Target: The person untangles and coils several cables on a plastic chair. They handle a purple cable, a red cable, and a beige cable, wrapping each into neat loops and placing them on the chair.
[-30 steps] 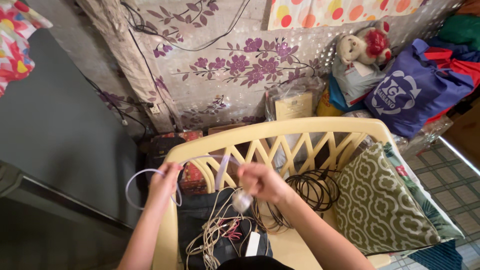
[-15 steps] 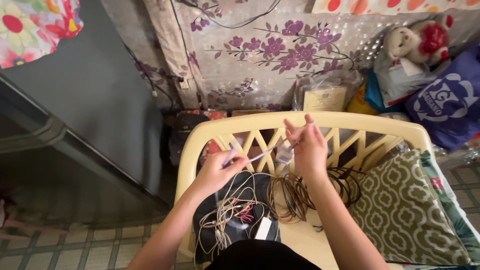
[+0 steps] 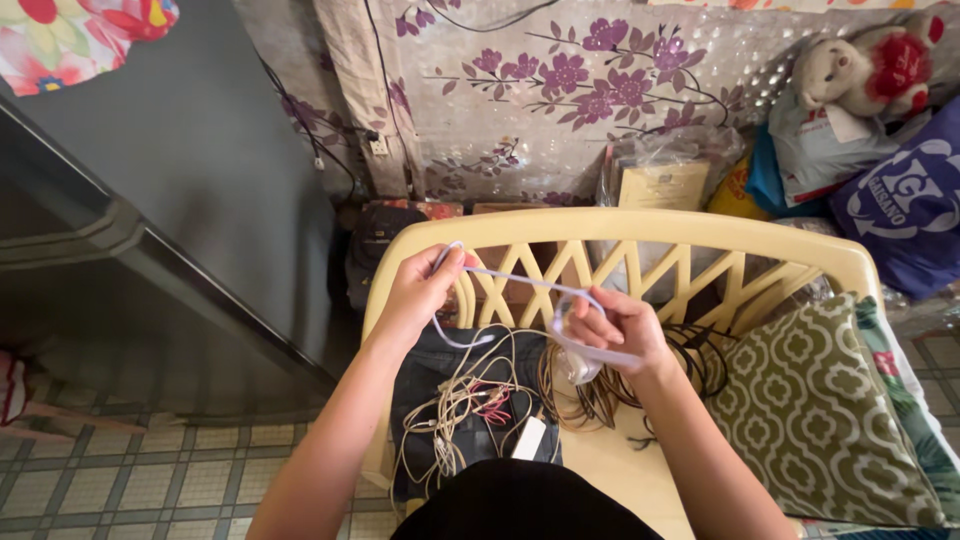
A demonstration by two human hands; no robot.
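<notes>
Head view, looking down onto a cream plastic bench with a lattice back (image 3: 700,232). The left hand (image 3: 425,285) is raised near the bench's top rail, its fingers pinched on a flat pale lilac cable (image 3: 520,283). From that pinch the cable runs in a straight span across to the right hand (image 3: 612,328), while a loose end curls down below the left hand toward the seat. The right hand is closed around the cable, which loops over its fingers; a small translucent white plug (image 3: 578,366) hangs just under this hand. Whether the plug is gripped or merely dangles from the cable cannot be told.

On the seat beneath the hands lies a folded dark denim garment (image 3: 420,400). On it rests a tangle of thin beige wires with red ends (image 3: 462,410), and a small white rectangular adapter (image 3: 528,438) lies at the tangle's near edge. Just right of the tangle, under the right hand, sits a coil of brown cord (image 3: 585,400), and a coil of black cable (image 3: 705,360) lies beside it toward the bench back. An olive green cushion with a white lattice pattern (image 3: 820,410) leans at the right end of the seat. Behind the bench stand a wall covering with purple flowers (image 3: 560,90), a blue fabric bag (image 3: 905,215) and a beige plush bear with a red patch (image 3: 870,65).
</notes>
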